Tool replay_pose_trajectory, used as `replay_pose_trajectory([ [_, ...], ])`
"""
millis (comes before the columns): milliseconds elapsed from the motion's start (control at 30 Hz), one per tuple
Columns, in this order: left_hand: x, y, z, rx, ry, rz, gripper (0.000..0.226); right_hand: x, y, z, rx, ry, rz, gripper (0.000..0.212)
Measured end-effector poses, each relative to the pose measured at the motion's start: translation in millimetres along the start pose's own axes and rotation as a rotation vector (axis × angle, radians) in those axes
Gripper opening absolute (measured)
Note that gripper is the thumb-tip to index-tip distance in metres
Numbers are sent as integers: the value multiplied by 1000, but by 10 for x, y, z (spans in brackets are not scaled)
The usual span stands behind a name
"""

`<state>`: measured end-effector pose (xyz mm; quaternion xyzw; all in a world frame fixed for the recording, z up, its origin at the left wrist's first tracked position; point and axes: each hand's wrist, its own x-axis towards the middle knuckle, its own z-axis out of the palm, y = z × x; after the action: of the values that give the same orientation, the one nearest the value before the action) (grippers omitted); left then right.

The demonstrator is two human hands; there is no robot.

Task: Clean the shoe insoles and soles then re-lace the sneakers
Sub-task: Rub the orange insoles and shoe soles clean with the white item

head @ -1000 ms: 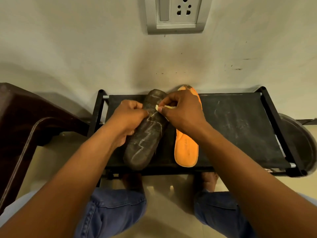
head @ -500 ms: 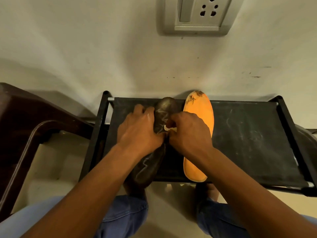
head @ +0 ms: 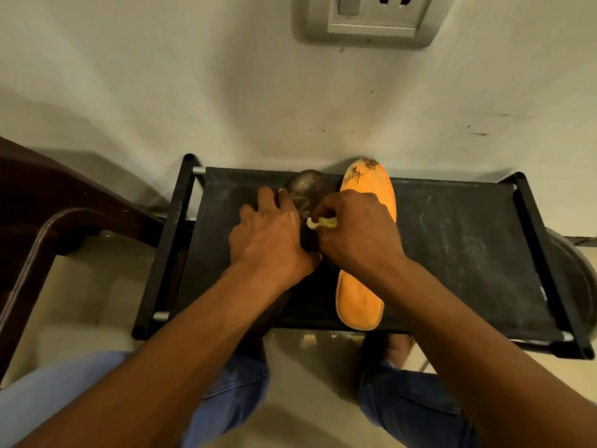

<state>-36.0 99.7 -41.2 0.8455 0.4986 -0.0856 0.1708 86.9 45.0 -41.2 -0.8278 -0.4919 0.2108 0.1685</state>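
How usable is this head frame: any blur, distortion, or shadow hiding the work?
Head view: warm, dim light; wide-angle bending curves the rack and wall socket. The frame is soft with slight blur. The left hand and right hand cover most of the dark insole; the orange insole is clear.
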Motion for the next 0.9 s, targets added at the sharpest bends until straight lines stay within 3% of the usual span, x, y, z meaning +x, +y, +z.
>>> replay_pose_trajectory([
  [333,-8,-189,-143,115,-179,168,106,68,21,-34,13,77,-63,26],
  [567,87,-272,-175,-39,37,189,60,108,16,120,-27,37,-62,24],
  [900,94,-223,-84,76,36,126,72,115,-30,202,-75,159,-38,15],
])
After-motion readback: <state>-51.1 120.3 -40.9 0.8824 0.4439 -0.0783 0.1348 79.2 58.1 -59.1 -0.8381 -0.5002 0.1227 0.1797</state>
